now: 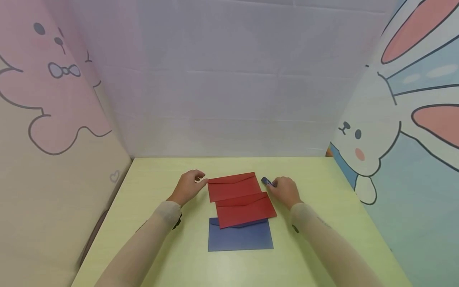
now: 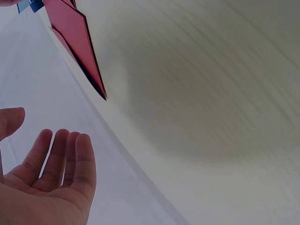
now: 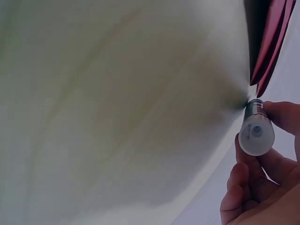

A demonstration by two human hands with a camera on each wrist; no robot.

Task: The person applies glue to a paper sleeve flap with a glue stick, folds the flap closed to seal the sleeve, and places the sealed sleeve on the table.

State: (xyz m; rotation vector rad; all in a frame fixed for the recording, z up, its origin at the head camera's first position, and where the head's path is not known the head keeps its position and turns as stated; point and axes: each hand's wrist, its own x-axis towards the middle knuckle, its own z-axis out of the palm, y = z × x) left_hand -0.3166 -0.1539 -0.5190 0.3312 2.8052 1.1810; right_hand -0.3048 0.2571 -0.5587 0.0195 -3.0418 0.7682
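Between thumb and fingers my right hand point(image 1: 285, 191) pinches a small glue stick point(image 1: 267, 181) with a dark cap end, just right of the envelopes. Its pale round base point(image 3: 257, 137) faces the camera in the right wrist view. My left hand point(image 1: 187, 186) holds nothing; its fingers are relaxed and apart, thumb close to the left corner of the far red envelope point(image 1: 233, 189). A nearer red envelope point(image 1: 247, 213) overlaps that one and also covers the top of a blue envelope point(image 1: 240, 239). Flaps show along the envelopes' far edges.
The envelopes lie in a staggered column on a pale yellow table point(image 1: 172, 255). A white sheet wall point(image 1: 229, 99) rises behind the table. Cartoon-printed walls stand at the left point(image 1: 53, 191) and right point(image 1: 412, 223).
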